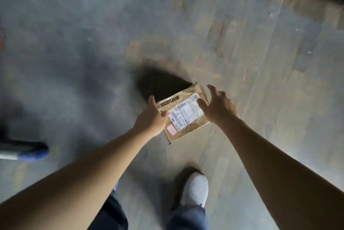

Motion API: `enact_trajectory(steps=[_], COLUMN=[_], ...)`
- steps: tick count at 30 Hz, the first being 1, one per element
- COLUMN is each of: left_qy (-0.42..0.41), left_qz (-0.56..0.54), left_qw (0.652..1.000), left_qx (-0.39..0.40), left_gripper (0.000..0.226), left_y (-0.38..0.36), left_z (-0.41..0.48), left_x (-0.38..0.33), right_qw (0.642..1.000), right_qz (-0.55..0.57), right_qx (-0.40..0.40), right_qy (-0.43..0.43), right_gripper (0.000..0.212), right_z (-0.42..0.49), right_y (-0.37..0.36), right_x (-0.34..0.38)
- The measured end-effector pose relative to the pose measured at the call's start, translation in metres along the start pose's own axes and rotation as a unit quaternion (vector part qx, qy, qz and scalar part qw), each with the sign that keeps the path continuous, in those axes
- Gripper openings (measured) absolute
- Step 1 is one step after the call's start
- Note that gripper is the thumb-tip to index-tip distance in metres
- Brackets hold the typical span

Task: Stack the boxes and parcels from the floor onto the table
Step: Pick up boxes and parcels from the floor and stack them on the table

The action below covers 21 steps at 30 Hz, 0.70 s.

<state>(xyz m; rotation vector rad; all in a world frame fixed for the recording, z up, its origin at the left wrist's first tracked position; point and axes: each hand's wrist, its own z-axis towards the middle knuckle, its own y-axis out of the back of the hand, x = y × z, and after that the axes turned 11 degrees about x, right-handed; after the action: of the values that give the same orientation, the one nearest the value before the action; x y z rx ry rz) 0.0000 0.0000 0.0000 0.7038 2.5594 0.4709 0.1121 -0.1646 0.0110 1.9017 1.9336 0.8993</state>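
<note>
Head camera looks straight down at a grey floor [74, 43] with brown patches. A flat brown cardboard box [188, 130] is down low by the floor, in front of the person's feet. I cannot tell if it lies flat on the floor or is tipped up a bit. A dark shadow sits just behind it.

The box is closed and taped, so what is inside cannot be seen. A thin pale string [174, 99] runs across its top.

A white label [186, 113] is stuck on top of the box. It has black bar codes and rows of tiny print, but the words are too small and fuzzy to read. Just beside the label's near corner is a little sticker with a red border [171, 129]. I cannot read that one either.

The left hand [150, 116] is at the left edge of the box. Its fingers are stretched out, not curled round the box, and its thumb touches the top edge. The right hand [217, 106] is over the right side of the box with its fingers spread wide and holding nothing. Its thumb is over the label.

Below the box are a white shoe [195, 188] and a blue trouser leg [188, 218]. Far to the left is a blurry blue and grey thing [31, 152].
</note>
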Motion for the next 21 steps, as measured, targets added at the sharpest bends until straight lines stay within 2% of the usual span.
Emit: enact_trajectory(steps=[4,7,10,14,17,21], left_qy=[0.039,0.047,0.027,-0.002,-0.021,-0.029], left_qz=[-0.113,-0.242,-0.238,-0.218,-0.221,-0.233], left_qw=[0.993,0.968,0.969,0.976,0.974,0.970], left_qx=[0.017,0.055,0.054,0.007,-0.041,-0.063], left_gripper=[0.075,0.068,0.049,0.041,0.038,0.045], left_y=[-0.013,-0.014,-0.003,0.038,0.087,0.154], left_z=[0.028,0.033,0.022,-0.023,-0.073,-0.157], left_x=[0.014,0.013,0.008,0.000,-0.009,-0.028], right_qw=[0.998,0.995,0.995,0.995,0.996,0.995], right_qz=[0.041,0.091,0.091,0.081,0.080,0.072], right_qx=[0.033,0.028,0.012,-0.020,-0.036,-0.062], right_qy=[-0.023,-0.038,-0.046,-0.048,-0.027,0.007], right_gripper=[0.062,0.060,0.058,0.060,0.056,0.051], right_z=[0.030,0.041,0.032,-0.006,-0.048,-0.116], right_y=[-0.024,-0.034,-0.025,0.013,0.060,0.127], right_x=[-0.011,-0.014,-0.007,0.026,0.064,0.119])
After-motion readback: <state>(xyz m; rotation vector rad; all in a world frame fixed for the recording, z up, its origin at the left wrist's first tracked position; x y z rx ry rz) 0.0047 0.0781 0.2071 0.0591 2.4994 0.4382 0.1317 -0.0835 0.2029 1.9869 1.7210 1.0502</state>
